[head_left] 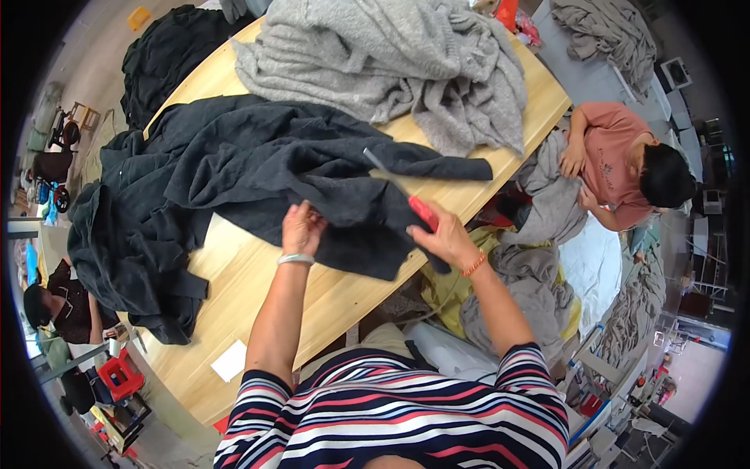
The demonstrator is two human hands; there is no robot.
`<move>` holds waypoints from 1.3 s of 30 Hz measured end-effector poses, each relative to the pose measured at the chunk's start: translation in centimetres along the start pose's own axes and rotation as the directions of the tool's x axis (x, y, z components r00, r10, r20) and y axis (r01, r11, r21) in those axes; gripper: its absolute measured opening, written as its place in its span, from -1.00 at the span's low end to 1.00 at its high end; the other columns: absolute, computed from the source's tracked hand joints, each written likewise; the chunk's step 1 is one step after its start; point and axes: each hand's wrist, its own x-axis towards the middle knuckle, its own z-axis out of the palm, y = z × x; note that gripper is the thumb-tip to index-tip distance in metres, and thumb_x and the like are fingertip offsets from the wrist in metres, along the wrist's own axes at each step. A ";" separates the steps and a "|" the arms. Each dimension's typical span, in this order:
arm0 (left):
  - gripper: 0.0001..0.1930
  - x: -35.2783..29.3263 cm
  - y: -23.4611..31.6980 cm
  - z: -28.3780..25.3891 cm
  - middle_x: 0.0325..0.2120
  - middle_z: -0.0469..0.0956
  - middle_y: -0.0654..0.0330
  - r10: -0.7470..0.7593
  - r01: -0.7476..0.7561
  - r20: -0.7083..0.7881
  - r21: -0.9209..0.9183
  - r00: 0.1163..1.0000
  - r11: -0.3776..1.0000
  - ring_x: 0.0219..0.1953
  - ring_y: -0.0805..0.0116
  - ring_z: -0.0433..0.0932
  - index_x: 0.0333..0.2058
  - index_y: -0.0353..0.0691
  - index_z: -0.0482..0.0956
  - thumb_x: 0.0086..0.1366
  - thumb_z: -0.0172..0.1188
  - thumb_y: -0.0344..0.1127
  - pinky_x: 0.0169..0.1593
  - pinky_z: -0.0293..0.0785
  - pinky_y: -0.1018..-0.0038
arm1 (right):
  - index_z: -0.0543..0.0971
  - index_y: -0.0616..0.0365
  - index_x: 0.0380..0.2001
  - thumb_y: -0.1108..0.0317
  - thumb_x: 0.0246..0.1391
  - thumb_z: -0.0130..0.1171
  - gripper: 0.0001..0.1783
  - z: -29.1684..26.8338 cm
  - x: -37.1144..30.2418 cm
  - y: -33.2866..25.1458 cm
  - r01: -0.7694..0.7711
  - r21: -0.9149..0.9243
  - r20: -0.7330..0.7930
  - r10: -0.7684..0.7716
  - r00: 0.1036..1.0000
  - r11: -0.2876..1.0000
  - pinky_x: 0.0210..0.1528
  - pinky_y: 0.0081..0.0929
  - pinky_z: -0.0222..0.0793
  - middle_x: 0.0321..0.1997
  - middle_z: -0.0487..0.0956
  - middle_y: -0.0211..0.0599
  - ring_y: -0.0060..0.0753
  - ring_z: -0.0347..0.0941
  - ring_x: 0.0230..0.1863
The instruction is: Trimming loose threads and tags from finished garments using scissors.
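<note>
Head cam shows right hand (444, 237) clamped on a red-handled metal tool (423, 212), left hand (304, 230) curled (can't tell if gripping) by mid-frame rumpled charcoal cloth (250, 160), probably floppy, best edge-pinched.

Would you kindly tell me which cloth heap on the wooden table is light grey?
The far heap is light grey; the nearer heap, by the person's left hand, is dark.

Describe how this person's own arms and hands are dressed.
Both arms have short sleeves striped navy, white and coral-red, leaving the forearms bare. The left hand is ungloved, with a smooth silvery bangle at its wrist. The right hand, also ungloved, has an orange-red beaded bracelet.
</note>
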 end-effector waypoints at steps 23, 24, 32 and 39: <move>-0.31 -2.7 -2.6 -6.2 0.33 -0.01 -0.07 0.301 -0.449 0.640 0.735 0.707 -0.508 0.38 -0.08 -0.09 0.22 -0.23 0.23 0.16 0.23 -0.11 0.35 -0.17 -0.01 | 0.48 0.20 -0.38 0.44 -0.04 0.12 -0.88 4.1 -5.3 -3.3 0.286 -0.485 0.195 -0.216 0.957 0.827 -0.17 -0.16 0.41 -0.43 0.54 -0.11 -0.02 0.47 -0.28; -0.33 -2.6 -2.5 -6.0 0.33 -0.02 -0.08 0.293 -0.488 0.671 0.714 0.681 -0.502 0.38 -0.10 -0.08 0.19 -0.22 0.27 0.15 0.24 -0.09 0.34 -0.18 -0.04 | 0.48 0.20 -0.38 0.44 -0.04 0.12 -0.88 4.4 -5.1 -4.1 0.294 -0.488 0.204 -0.220 0.954 0.822 -0.17 -0.16 0.41 -0.43 0.54 -0.11 -0.02 0.47 -0.28; -0.42 -1.3 -2.2 -7.1 0.35 -0.01 0.03 0.277 -0.496 0.677 0.706 0.682 -0.505 0.39 0.00 -0.09 0.15 -0.16 0.37 0.21 0.15 -0.02 0.36 -0.21 -0.01 | 0.46 0.24 -0.42 0.34 -0.01 0.07 -0.83 4.5 -4.3 -7.9 0.309 -0.569 0.605 0.133 0.785 0.762 -0.31 -0.03 0.45 -0.54 0.55 0.10 0.13 0.55 -0.42; -0.37 -3.7 -3.3 -8.2 0.35 -0.01 0.03 0.271 -0.496 0.651 0.734 0.709 -0.464 0.39 -0.03 -0.10 0.18 -0.16 0.33 0.19 0.16 0.01 0.36 -0.23 0.02 | 0.45 0.23 -0.38 0.29 0.06 0.08 -0.80 4.8 -1.2 -10.7 0.242 -0.501 0.544 0.084 0.835 0.831 -0.29 0.03 0.41 -0.53 0.55 0.11 0.20 0.52 -0.40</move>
